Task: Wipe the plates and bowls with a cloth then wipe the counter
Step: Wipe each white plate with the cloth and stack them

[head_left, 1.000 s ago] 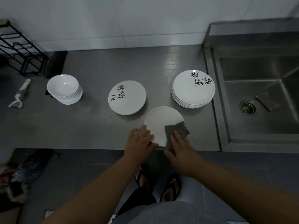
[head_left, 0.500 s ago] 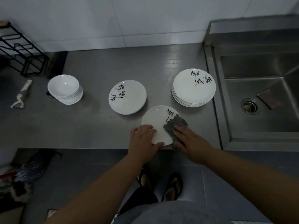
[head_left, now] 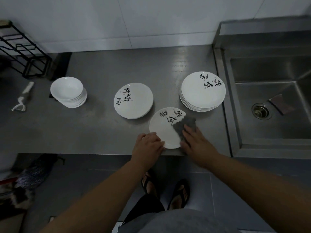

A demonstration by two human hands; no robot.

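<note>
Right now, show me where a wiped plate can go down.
Bare counter lies between the bowl stack and the middle plates, along the wall behind them, and at the front left edge. Front right is crowded: held plate, cloth, left hand, right hand, tall stack.

One plate [head_left: 164, 130] sits alone. More plates make two piles, a short pile [head_left: 133, 100] and a tall pile [head_left: 202, 91]. The bowls [head_left: 68, 91] make one pile. There is one cloth [head_left: 186, 124], one sink [head_left: 277, 91], one rack [head_left: 36, 75] and one peeler [head_left: 22, 98].

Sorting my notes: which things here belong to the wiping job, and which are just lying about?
Job: cloth, plate being wiped, middle plates, plate stack, bowls, counter.
Lying about: peeler, wire rack, pad in sink.
</note>
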